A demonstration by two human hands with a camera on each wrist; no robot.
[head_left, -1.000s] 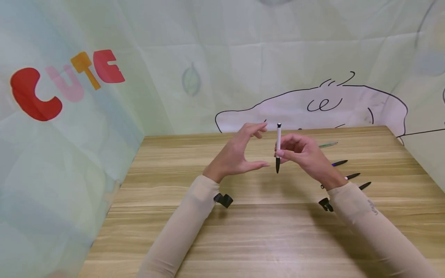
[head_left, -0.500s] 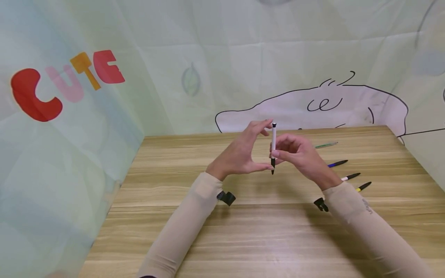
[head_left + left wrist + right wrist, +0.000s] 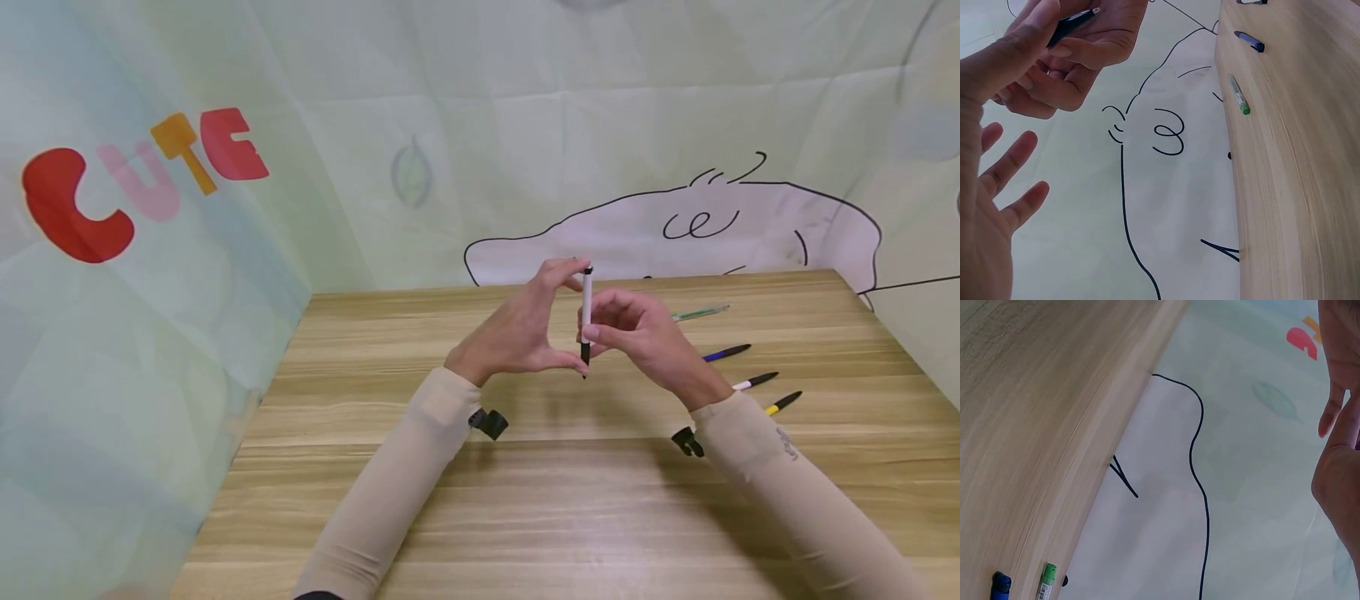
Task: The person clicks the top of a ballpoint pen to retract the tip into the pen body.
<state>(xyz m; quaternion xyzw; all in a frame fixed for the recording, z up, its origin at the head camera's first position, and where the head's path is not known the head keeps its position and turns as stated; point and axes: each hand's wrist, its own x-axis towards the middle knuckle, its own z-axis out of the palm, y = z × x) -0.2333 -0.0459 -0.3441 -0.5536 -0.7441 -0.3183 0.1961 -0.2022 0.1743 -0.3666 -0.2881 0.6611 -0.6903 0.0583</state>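
A white ballpoint pen with a black grip and black top stands upright in the air above the table in the head view. My right hand pinches its lower half between thumb and fingers. From the other side my left hand spans the pen's length in a wide C, index fingertip at the top and thumb tip by the black lower end. The left wrist view shows the pen's dark tip past the left thumb, with other left fingers spread apart. At the right wrist view's edge, the pen is hidden.
On the wooden table, at right, lie a green clear-barrelled pen, a blue pen, a white and black pen and a yellow and black pen. A printed cloth hangs behind.
The right hand has brought the pen slightly left, and the left hand has come right, closing the gap until its index and thumb tips meet the pen's ends.
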